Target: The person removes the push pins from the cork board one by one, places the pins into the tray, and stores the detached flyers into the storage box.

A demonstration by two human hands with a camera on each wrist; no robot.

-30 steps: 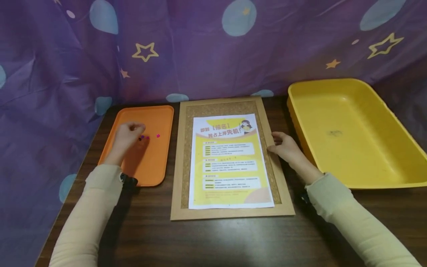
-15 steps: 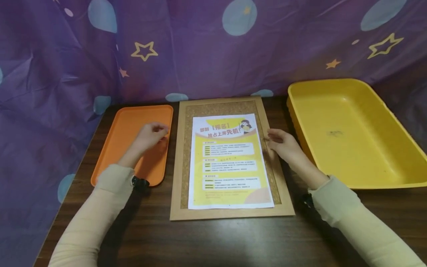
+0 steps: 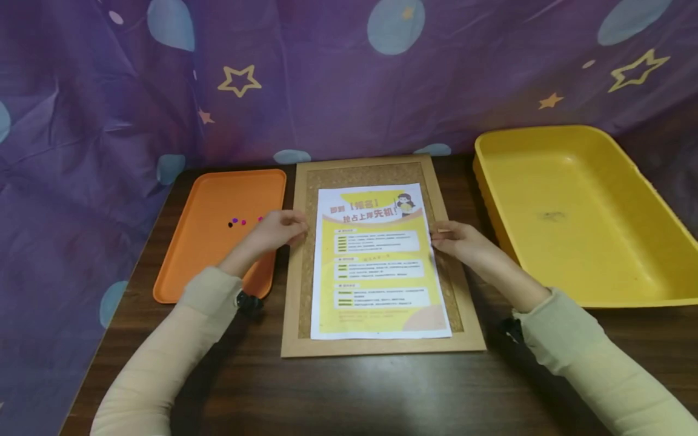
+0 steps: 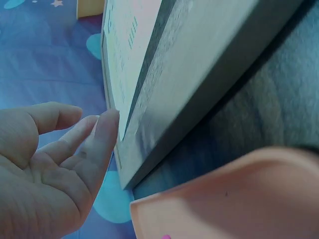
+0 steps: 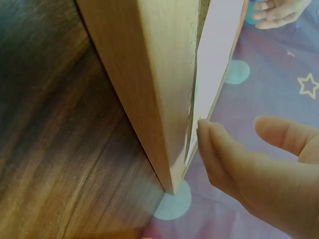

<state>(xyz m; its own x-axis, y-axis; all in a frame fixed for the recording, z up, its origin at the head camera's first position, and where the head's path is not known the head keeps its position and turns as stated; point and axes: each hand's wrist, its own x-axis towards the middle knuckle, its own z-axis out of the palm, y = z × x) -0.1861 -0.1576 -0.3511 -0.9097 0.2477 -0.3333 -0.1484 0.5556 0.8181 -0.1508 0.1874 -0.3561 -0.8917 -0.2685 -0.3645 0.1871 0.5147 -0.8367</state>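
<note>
A yellow-and-white printed poster (image 3: 376, 260) lies on a cork board (image 3: 371, 176) with a wooden frame (image 3: 382, 347). My left hand (image 3: 277, 231) is over the frame's left side, beside the poster. In the left wrist view its thumb and fingers (image 4: 105, 130) stand apart with nothing visible between them. At the poster's right edge is my right hand (image 3: 463, 241), its thumb apart from its fingers (image 5: 212, 144); whether the fingertips touch the paper I cannot tell. On the orange tray (image 3: 218, 266) lie several tiny pieces, among them a pink one (image 3: 243, 223) and a black one (image 3: 230, 224).
A large yellow bin (image 3: 600, 212) stands on the right of the dark wooden table (image 3: 382, 393). The orange tray is left of the board. A purple curtain (image 3: 327, 79) with stars and blue spots hangs behind the table.
My left hand has moved right, from over the orange tray to the board's left side. My right hand has shifted slightly left, from the frame to the poster's edge.
</note>
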